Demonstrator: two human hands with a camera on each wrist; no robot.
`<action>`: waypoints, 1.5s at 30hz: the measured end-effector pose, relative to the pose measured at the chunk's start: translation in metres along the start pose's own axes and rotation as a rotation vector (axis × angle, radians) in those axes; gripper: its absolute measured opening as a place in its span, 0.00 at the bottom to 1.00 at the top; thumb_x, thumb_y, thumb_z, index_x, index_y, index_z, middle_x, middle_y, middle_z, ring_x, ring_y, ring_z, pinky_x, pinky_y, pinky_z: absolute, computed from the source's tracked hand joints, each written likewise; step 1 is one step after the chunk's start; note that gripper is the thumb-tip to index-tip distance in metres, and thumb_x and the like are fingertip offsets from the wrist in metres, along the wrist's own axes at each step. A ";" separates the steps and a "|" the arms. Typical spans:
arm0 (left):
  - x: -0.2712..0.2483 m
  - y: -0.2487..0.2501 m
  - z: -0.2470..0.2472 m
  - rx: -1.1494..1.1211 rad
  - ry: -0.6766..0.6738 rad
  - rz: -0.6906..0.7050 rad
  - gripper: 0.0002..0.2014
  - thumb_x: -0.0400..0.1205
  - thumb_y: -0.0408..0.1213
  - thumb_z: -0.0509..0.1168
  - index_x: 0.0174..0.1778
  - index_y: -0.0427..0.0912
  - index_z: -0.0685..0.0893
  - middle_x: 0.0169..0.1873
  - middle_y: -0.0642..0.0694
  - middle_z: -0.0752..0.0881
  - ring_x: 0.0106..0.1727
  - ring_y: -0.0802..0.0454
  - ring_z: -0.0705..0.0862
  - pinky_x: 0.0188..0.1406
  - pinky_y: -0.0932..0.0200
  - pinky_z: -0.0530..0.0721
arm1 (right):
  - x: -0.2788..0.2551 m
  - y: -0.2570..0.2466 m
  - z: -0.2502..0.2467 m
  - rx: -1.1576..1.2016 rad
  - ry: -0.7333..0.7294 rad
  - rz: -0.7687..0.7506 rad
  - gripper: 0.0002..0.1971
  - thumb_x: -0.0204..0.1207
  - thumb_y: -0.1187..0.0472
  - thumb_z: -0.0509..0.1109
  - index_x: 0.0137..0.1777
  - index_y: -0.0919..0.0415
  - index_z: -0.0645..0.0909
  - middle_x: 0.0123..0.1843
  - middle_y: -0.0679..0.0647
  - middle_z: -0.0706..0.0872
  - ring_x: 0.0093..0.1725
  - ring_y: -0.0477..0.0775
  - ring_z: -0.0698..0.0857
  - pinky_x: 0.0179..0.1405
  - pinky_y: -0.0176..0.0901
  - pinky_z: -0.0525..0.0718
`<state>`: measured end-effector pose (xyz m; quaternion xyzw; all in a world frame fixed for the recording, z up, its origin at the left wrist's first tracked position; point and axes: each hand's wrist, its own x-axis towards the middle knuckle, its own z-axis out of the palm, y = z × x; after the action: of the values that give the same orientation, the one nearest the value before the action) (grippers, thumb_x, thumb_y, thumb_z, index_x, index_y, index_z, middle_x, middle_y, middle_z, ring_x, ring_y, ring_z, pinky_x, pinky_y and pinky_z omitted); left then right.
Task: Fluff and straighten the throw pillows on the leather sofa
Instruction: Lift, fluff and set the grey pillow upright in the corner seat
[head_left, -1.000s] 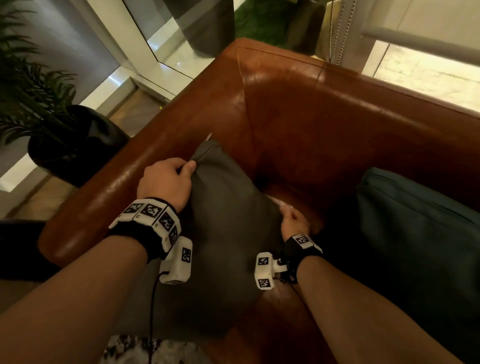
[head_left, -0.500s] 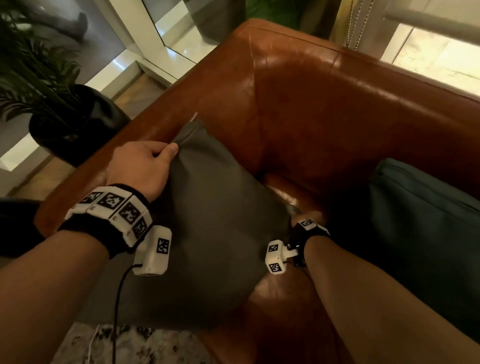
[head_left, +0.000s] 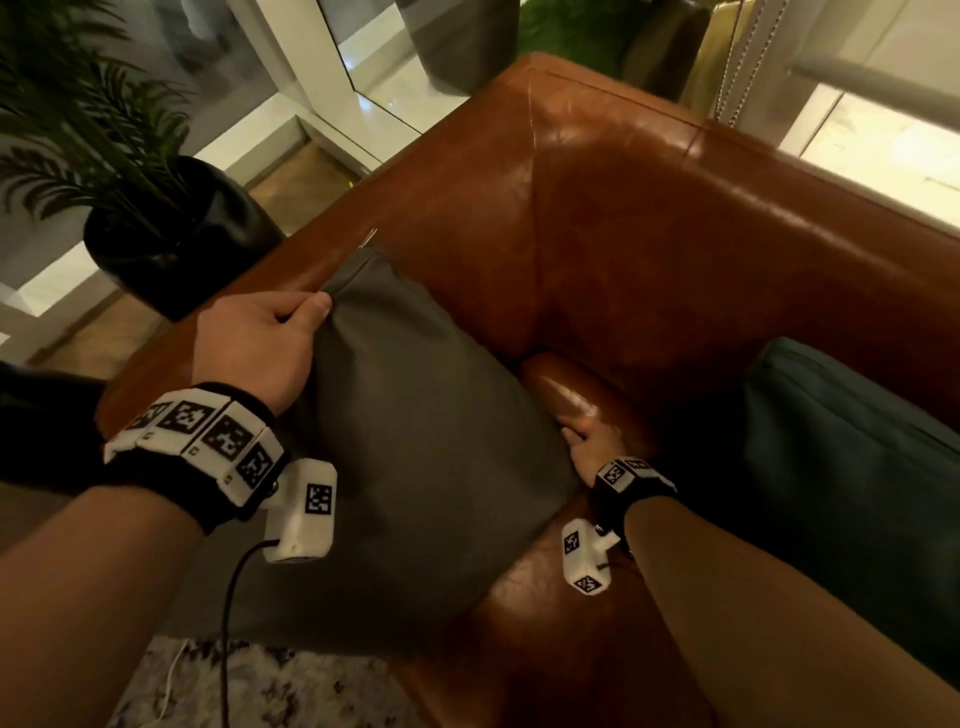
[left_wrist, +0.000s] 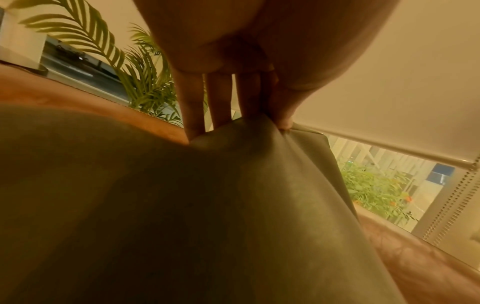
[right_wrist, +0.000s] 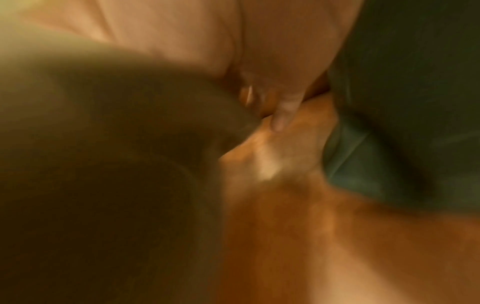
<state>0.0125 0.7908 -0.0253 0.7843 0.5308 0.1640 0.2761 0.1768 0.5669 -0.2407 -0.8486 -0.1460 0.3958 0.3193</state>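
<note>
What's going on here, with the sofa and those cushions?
A person is tidying pillows on a brown leather sofa. Their left hand pinches the top edge of a grey pillow that stands in the sofa's corner. Their right hand is down at the pillow's lower right side, by the seat; its grip is hidden. A dark green pillow lies to the right, untouched.

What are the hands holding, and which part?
The left hand pinches the grey fabric throw pillow at its top corner edge. The right hand is at the pillow's right edge, but its fingers are hidden, so its hold cannot be told.
</note>
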 end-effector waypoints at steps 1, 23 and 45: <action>0.000 -0.001 -0.002 -0.007 0.005 -0.005 0.14 0.84 0.51 0.64 0.58 0.50 0.90 0.49 0.60 0.86 0.55 0.58 0.82 0.67 0.51 0.80 | -0.001 0.001 -0.001 -0.017 -0.003 -0.008 0.16 0.86 0.61 0.62 0.71 0.58 0.81 0.74 0.55 0.80 0.74 0.55 0.75 0.64 0.31 0.67; -0.056 -0.037 0.005 0.504 -0.456 0.154 0.30 0.86 0.61 0.49 0.85 0.58 0.56 0.84 0.52 0.62 0.82 0.47 0.65 0.80 0.45 0.65 | -0.044 -0.123 -0.038 0.232 0.455 -0.313 0.19 0.84 0.57 0.61 0.75 0.51 0.73 0.74 0.50 0.78 0.73 0.53 0.75 0.70 0.45 0.72; -0.130 -0.225 -0.050 -0.704 0.194 -0.673 0.17 0.92 0.45 0.48 0.68 0.42 0.78 0.68 0.36 0.82 0.61 0.40 0.83 0.67 0.40 0.78 | -0.005 -0.183 -0.043 0.145 0.171 -0.178 0.16 0.88 0.61 0.55 0.71 0.60 0.77 0.65 0.57 0.83 0.65 0.60 0.81 0.58 0.39 0.82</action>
<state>-0.2321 0.7477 -0.1173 0.4096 0.6902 0.3074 0.5111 0.2076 0.6843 -0.0964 -0.8375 -0.1639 0.3019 0.4249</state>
